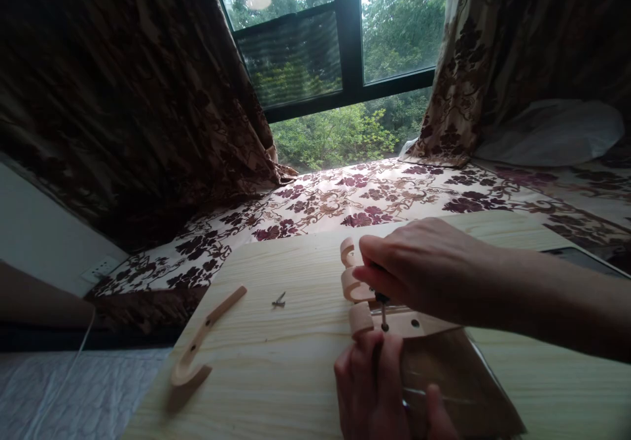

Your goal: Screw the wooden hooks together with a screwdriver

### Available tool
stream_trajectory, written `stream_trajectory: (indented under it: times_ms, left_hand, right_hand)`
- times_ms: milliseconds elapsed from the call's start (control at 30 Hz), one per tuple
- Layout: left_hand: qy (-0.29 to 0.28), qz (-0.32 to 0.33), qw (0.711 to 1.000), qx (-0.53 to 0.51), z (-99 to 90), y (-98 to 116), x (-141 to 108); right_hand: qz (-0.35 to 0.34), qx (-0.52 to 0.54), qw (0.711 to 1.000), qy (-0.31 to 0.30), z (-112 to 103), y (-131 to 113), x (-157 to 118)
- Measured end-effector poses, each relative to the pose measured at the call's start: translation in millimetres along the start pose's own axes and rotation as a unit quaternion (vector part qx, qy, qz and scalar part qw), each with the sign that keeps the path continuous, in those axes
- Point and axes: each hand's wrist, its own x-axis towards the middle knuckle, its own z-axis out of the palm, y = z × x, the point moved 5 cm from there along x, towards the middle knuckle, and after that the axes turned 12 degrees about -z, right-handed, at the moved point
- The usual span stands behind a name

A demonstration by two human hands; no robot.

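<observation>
My right hand (419, 262) is closed around a screwdriver (383, 313), whose handle is mostly hidden in the fist. Its metal shaft points down into a hole of a pale wooden hook (401, 325), where a screw head may sit. From the near side, the fingertips of my left hand (372, 387) press on that hook beside its curl, with the thumb apart. Two more wooden hooks (351, 285) lie just beyond, partly covered by my right hand. Under my left hand and the nearest hook is a brown, shiny flat packet (458, 381).
On the light wooden board (290, 374), a loose wooden hook (202, 335) with two holes lies at left, near some small screws (279, 300). A dark flat device (586, 259) shows at the right edge. Flowered cloth (365, 196) and a window lie beyond.
</observation>
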Motion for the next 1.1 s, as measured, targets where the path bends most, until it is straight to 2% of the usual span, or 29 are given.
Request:
stream_trajectory:
  times_ms: [133, 233, 300, 433, 500, 667, 833, 967, 1100]
  left_hand:
    - [0.007, -0.012, 1.000, -0.007, -0.4, 1.3, 1.0]
    - [0.010, -0.016, 1.000, -0.004, -0.7, 1.9, 1.5]
    - [0.003, -0.013, 1.000, -0.007, -0.5, 1.8, 1.4]
    - [-0.012, -0.009, 1.000, 0.012, 0.0, -1.1, 0.7]
    - [-0.011, 0.000, 1.000, 0.020, 0.3, -1.9, 0.4]
    - [0.021, 0.006, 1.000, 0.006, 1.8, -1.9, 0.0]
    - [0.043, 0.009, 0.999, 0.021, 4.6, -2.8, -0.6]
    - [0.040, 0.030, 0.998, 0.038, 4.8, -2.0, 1.6]
    - [0.035, 0.032, 0.998, 0.036, 4.4, -3.4, 0.8]
  right_hand:
    - [-0.065, 0.065, 0.995, -0.033, -12.7, -3.9, -7.2]
    - [-0.095, 0.114, 0.987, -0.064, -14.1, -8.2, -12.0]
    - [-0.085, 0.122, 0.987, -0.055, -10.3, -9.3, -12.2]
    - [-0.002, 0.073, 0.997, 0.000, 0.8, -2.9, -11.2]
    - [0.019, 0.049, 0.999, 0.013, 2.4, 1.3, -12.7]
    - [-0.051, 0.093, 0.994, 0.002, -16.7, 1.8, -16.7]
    - [-0.085, 0.139, 0.982, -0.092, -27.7, -7.7, -13.9]
    - [-0.063, 0.143, 0.985, -0.077, -14.1, -7.8, -11.7]
    - [0.000, 0.091, 0.995, -0.032, -2.5, -0.3, -12.1]
